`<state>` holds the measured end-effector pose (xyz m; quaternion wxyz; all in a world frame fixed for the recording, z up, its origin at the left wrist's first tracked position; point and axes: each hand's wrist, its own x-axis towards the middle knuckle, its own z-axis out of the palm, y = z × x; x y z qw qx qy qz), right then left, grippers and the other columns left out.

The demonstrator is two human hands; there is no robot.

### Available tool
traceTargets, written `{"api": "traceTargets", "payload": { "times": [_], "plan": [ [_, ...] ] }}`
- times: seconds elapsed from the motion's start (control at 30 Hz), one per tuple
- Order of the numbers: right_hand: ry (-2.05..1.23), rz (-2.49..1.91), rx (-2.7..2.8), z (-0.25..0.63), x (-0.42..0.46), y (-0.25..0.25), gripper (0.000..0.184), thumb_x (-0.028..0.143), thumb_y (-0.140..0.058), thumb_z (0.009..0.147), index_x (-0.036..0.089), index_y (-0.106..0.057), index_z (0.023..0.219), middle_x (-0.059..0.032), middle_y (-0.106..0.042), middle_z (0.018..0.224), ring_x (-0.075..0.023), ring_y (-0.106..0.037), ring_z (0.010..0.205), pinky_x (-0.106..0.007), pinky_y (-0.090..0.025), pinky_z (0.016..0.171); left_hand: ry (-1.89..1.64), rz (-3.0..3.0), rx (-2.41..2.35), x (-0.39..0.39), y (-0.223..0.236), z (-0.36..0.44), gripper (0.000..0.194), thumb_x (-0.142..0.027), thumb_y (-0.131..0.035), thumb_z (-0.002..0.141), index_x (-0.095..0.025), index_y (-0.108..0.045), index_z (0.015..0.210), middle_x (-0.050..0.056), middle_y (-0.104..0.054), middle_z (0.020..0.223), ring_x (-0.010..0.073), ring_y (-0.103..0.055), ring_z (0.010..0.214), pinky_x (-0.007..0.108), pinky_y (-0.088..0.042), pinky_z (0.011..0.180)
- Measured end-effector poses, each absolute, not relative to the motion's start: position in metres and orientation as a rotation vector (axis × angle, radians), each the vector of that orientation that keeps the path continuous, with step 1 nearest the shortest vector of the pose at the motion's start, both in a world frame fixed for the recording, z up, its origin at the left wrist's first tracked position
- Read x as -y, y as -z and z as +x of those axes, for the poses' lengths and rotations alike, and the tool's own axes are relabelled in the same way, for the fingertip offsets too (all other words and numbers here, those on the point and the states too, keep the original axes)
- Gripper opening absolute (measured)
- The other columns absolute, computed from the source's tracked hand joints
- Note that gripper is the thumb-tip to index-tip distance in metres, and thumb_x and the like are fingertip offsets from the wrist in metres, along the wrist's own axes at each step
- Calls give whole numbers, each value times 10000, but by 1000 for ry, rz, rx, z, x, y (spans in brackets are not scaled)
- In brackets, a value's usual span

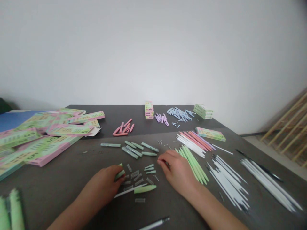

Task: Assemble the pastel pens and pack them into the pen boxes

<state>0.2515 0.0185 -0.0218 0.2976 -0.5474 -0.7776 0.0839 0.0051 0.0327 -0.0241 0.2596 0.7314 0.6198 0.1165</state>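
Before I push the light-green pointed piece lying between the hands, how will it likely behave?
The light-green pointed piece may roll, since its sides look rounded. It might swerve, because one end tapers. It seems stiff, holding a straight shape.

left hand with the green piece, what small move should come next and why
I'd probably shift the right hand slightly left to the small teal pieces. The left hand grips the green piece, while the right is close beside those teal pieces, so it seems better placed to reach them. Whether the right holds something tiny, I can't tell.
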Motion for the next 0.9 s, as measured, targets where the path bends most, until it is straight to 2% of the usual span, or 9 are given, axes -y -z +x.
{"api": "traceTargets", "payload": {
  "times": [0.17,0.23,0.33,0.4,0.47,0.53,0.7,0.8,0.9],
  "plan": [
    [-214,-1454,2076,251,-17,20,153,125,-560,889,190,-686,832,-37,-649,811,-187,-590,802,-284,-427,716,-340,1976,-1660,-33,23,3,90,-244,-595,706,-218,-670,748,61,-709,774,265,-634,760,303,-374,660],
    [-213,-1441,2077,252,-17,19,156,123,-556,890,191,-684,831,-38,-650,812,-187,-591,802,-285,-429,717,-453,1810,-1587,-34,19,0,121,-318,-625,735,-201,-658,731,38,-665,700,217,-602,672,270,-373,587],
    [-207,-1432,2075,252,-17,20,154,124,-553,892,190,-681,836,-38,-648,818,-191,-589,805,-289,-431,718,-700,1223,-1274,-34,10,-5,266,-444,-597,799,-186,-653,838,-10,-577,670,115,-486,502,205,-333,426],
    [-207,-1435,2070,253,-17,20,150,126,-555,893,189,-679,840,-39,-645,821,-194,-586,807,-293,-433,723,-793,923,-1087,-35,5,-9,225,-388,-614,807,-185,-632,902,-20,-564,688,91,-481,479,191,-390,407],
    [-211,-1443,2067,253,-17,20,147,125,-556,892,187,-679,840,-40,-643,820,-195,-584,803,-294,-435,722,-840,813,-1011,-35,1,-11,123,-263,-650,785,-176,-612,863,-20,-568,667,88,-518,487,195,-469,441],
    [-214,-1447,2068,253,-17,20,150,120,-552,894,184,-677,840,-41,-641,819,-196,-584,803,-295,-436,721,-878,740,-980,-36,0,-11,98,-173,-651,782,-171,-609,870,-19,-576,652,83,-536,482,183,-485,435],
    [-210,-1439,2054,253,-17,18,147,109,-553,890,174,-675,841,-43,-646,829,-198,-589,818,-294,-434,732,-946,715,-978,-33,-4,-8,384,-117,-634,814,-212,-581,1183,-3,-636,734,102,-607,551,200,-539,485],
    [-176,-1462,2022,256,-19,17,153,112,-549,891,177,-675,836,-42,-646,819,-205,-592,818,-298,-430,739,-1021,731,-1077,-33,-8,-8,330,-89,-648,788,-183,-625,1104,11,-672,734,144,-661,612,270,-596,608],
    [-141,-1505,1977,261,-23,17,158,117,-546,886,182,-674,821,-39,-638,794,-209,-588,796,-299,-425,724,-1132,738,-1180,-38,-11,-15,216,-74,-660,758,-158,-637,956,53,-710,756,185,-692,634,290,-603,589]
  ]
}}
